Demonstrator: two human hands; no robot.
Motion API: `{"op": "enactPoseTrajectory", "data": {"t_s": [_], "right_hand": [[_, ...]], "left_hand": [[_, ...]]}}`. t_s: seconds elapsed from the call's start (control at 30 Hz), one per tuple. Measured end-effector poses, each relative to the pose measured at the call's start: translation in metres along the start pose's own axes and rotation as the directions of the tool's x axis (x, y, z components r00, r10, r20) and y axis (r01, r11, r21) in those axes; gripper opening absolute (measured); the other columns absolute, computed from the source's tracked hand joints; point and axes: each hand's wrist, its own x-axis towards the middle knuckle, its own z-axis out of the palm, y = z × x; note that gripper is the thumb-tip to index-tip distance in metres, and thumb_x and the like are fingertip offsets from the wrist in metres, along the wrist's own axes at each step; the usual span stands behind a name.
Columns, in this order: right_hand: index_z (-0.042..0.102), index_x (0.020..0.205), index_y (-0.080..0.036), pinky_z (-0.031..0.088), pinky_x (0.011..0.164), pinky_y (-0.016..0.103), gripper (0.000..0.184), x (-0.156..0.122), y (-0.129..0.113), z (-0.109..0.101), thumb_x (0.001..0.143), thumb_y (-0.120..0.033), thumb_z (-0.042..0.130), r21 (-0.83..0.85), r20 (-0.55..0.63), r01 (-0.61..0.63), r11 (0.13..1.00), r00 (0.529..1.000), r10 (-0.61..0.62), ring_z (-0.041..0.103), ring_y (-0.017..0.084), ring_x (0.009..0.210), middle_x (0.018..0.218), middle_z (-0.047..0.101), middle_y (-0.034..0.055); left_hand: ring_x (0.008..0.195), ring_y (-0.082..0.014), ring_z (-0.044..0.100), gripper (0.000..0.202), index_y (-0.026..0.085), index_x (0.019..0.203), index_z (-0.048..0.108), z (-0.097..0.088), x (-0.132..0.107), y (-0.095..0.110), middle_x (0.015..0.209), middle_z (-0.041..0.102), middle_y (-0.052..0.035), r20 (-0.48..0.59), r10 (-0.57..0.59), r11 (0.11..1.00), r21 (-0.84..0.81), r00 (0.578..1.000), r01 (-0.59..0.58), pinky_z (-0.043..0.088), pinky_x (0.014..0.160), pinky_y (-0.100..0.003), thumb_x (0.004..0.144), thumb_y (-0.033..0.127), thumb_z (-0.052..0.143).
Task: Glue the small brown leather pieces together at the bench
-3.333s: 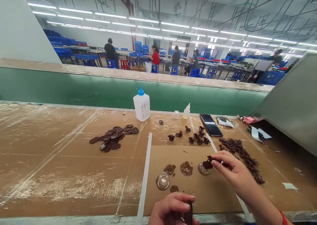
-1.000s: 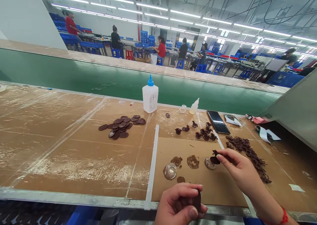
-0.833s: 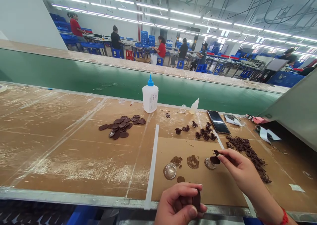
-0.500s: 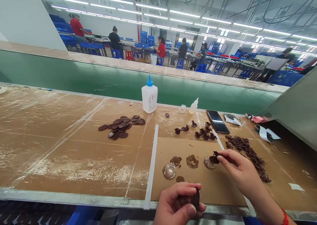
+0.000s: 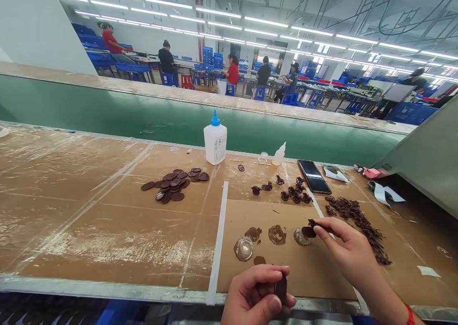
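Near the front edge of the table, my left hand (image 5: 255,294) pinches a dark brown oval disc (image 5: 281,289) on its edge. My right hand (image 5: 341,241) grips a small dark brown figure piece (image 5: 310,227) with an oval base, tilted over a small clear dish (image 5: 301,237); whether the piece touches the dish I cannot tell. A second clear round dish (image 5: 244,248) sits on the cardboard sheet (image 5: 322,277) among brown wet stains (image 5: 277,235). Several figure pieces (image 5: 296,190) stand behind it, and thin dark brown parts (image 5: 359,222) are heaped right of my right hand.
Several oval discs (image 5: 173,184) lie piled left of the white tape strip (image 5: 217,244). Toward the back stand a white bottle with a blue cap (image 5: 215,143), a small dropper bottle (image 5: 279,154) and a phone (image 5: 315,176). Beyond runs a green belt (image 5: 161,117); people (image 5: 232,69) sit at far tables.
Both hands stay almost where they were, each with its same piece. The view has shifted very slightly.
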Motion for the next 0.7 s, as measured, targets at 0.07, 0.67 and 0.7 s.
{"op": "enactPoseTrajectory", "data": {"t_s": [0.07, 0.67, 0.7], "right_hand": [[0.074, 0.092, -0.024, 0.049, 0.08, 0.035, 0.025, 0.0003, -0.0015, -0.0001, 0.091, -0.046, 0.062, -0.002, -0.001, 0.007, 1.0, 1.0, -0.007, 0.065, 0.027, 0.09, 0.096, 0.072, 0.0035], [0.072, 0.089, -0.022, 0.05, 0.069, 0.033, 0.035, 0.0059, -0.0019, 0.0029, 0.089, -0.055, 0.06, 0.006, 0.03, -0.121, 0.993, 0.992, 0.121, 0.067, 0.027, 0.077, 0.086, 0.073, 0.0046], [0.072, 0.089, -0.022, 0.05, 0.069, 0.033, 0.035, 0.0062, -0.0024, 0.0028, 0.089, -0.055, 0.06, 0.006, 0.034, -0.126, 0.992, 0.991, 0.126, 0.067, 0.027, 0.077, 0.086, 0.073, 0.0045]], "left_hand": [[0.074, -0.0218, 0.077, 0.023, 0.025, 0.092, 0.081, -0.0001, 0.0, -0.0003, 0.11, 0.077, -0.0082, 0.0, 0.001, 1.0, 0.001, 1.0, -0.001, 0.061, 0.065, -0.026, 0.07, 0.028, 0.088], [0.076, -0.0221, 0.077, 0.024, 0.025, 0.094, 0.081, -0.0036, 0.0009, -0.0026, 0.112, 0.077, -0.0084, 0.026, 0.007, 1.0, 0.004, 1.0, -0.007, 0.062, 0.068, -0.028, 0.072, 0.029, 0.087], [0.076, -0.022, 0.077, 0.024, 0.025, 0.095, 0.081, -0.0038, 0.0007, -0.0028, 0.112, 0.076, -0.0083, 0.027, 0.006, 1.0, 0.005, 1.0, -0.006, 0.062, 0.068, -0.028, 0.072, 0.029, 0.087]]}}
